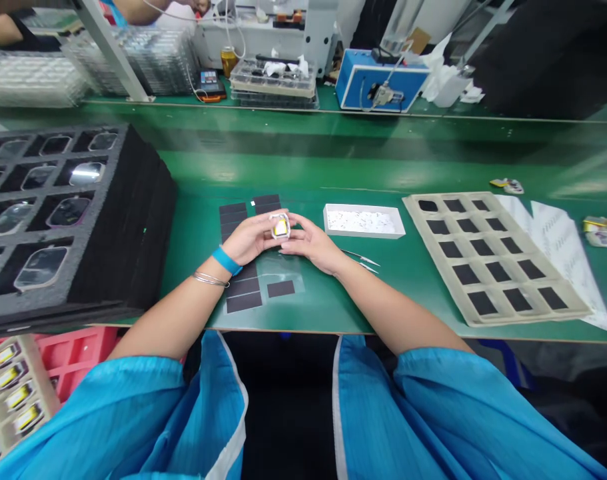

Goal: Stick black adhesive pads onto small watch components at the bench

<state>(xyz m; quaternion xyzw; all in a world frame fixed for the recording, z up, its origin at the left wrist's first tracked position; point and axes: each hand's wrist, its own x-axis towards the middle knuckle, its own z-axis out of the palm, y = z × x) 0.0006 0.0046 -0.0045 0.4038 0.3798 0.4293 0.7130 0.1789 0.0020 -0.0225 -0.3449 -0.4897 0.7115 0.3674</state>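
Observation:
My left hand (250, 239) and my right hand (310, 247) meet over the middle of the bench, fingers closed around a small rounded-square watch case (280, 227). Its rim is light, with yellow and white inside. Beneath my hands lie strips of black adhesive pieces (244, 301) and a clear sheet carrying one dark rectangle (281, 289). Tweezers (366, 259) rest beside my right wrist. Behind them stands a white box (364, 221) holding small pale bits.
A stack of black foam trays (123, 220) with clear-fronted frames rises at left. On the right, a beige tray (498, 253) of black pieces overlaps white paper (573, 257). More watch cases fill a tray (30, 373) at lower left. A blue box (378, 80) sits on the shelf.

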